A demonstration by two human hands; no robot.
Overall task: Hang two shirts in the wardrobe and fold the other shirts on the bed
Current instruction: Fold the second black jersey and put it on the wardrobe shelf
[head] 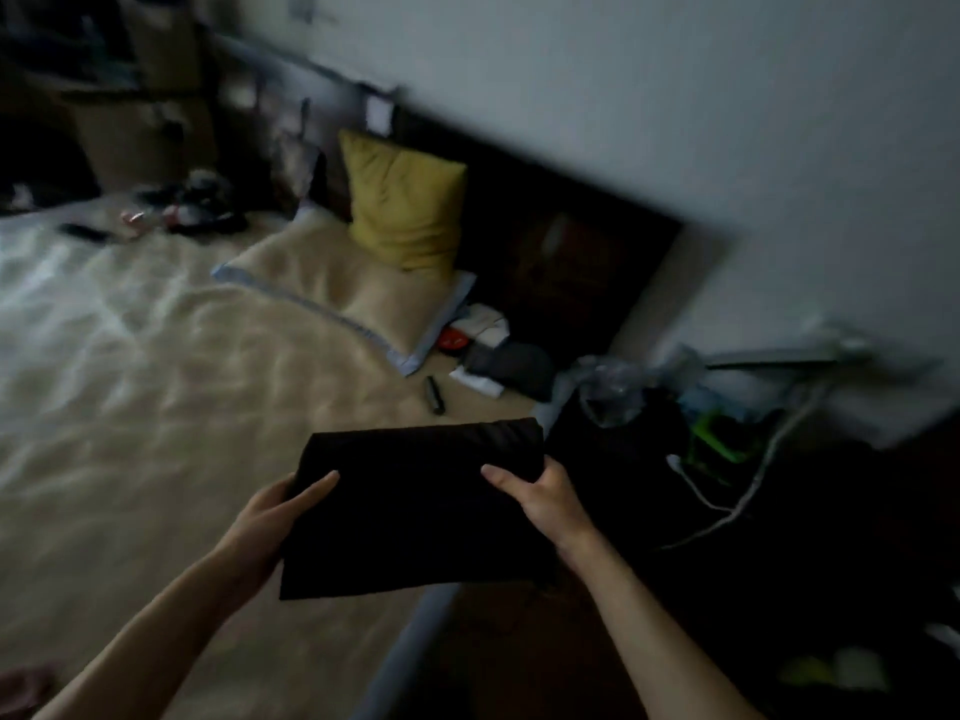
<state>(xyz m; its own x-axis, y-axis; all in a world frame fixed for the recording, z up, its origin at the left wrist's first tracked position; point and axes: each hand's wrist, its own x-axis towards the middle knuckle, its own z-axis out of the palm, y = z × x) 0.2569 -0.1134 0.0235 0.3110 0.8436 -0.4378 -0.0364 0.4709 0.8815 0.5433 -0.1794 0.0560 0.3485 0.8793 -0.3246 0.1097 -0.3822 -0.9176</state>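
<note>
A black shirt [415, 506], folded into a flat rectangle, is held level above the right edge of the bed [156, 387]. My left hand [275, 517] grips its left side, thumb on top and fingers hidden underneath. My right hand [540, 496] grips its right side the same way. The picture is dim and blurred. No wardrobe or other shirt can be made out for certain.
A yellow cushion [405, 210] leans on the dark headboard [571, 262] above a cream pillow [343, 293]. Small clothes [498, 356] and a dark small object [435, 394] lie near the pillow. Dark clutter, cables [727, 506] and a green item [717, 433] crowd the floor at right.
</note>
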